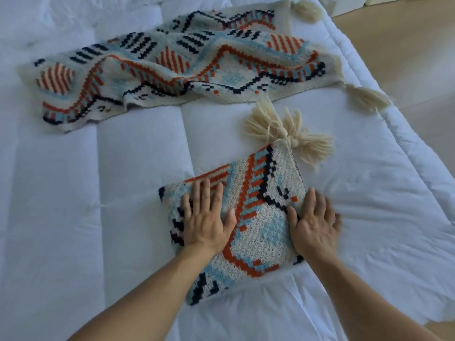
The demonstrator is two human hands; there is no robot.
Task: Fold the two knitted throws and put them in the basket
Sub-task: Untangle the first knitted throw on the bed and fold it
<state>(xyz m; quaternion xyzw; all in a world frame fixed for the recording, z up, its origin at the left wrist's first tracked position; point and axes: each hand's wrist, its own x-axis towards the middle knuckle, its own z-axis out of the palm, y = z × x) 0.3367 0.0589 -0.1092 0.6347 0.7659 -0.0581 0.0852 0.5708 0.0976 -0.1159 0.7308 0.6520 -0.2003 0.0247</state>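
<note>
A knitted throw (258, 217) lies folded into a compact rectangle near me on the white bed, patterned in cream, orange, light blue and navy. Cream tassels (290, 134) spill from its far corner. My left hand (206, 217) rests flat on its left part, fingers spread. My right hand (315, 225) presses flat on its right edge, partly on the bedding. Farther away a second throw (177, 72) of the same pattern lies spread out and rumpled across the bed, with tassels at its right corners. No basket is in view.
The white quilted comforter (98, 193) covers the bed, whose right edge runs diagonally past a wooden floor (406, 57). White boxes (349, 6) stand on the floor at the top right.
</note>
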